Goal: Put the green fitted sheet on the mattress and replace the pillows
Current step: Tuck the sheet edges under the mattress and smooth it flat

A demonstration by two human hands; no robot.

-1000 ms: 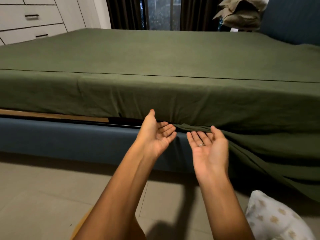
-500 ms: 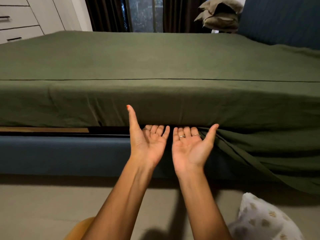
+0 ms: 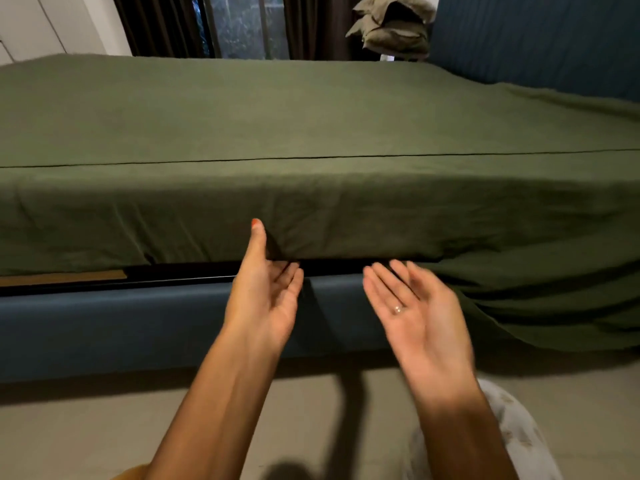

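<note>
i see stacked pillows (image 3: 393, 27) off the bed at the far right beside the blue headboard (image 3: 540, 43), and a patterned cushion (image 3: 519, 441) by my right forearm. the green sheet (image 3: 311, 126) covers the mattress, its long axis running left to right; its right part hangs loose over the blue bed frame (image 3: 138, 323). my left hand (image 3: 266, 296), palm up with fingers straight, has its thumb on the sheet's side. my right hand (image 3: 415, 313) is spread flat, holding nothing.
</note>
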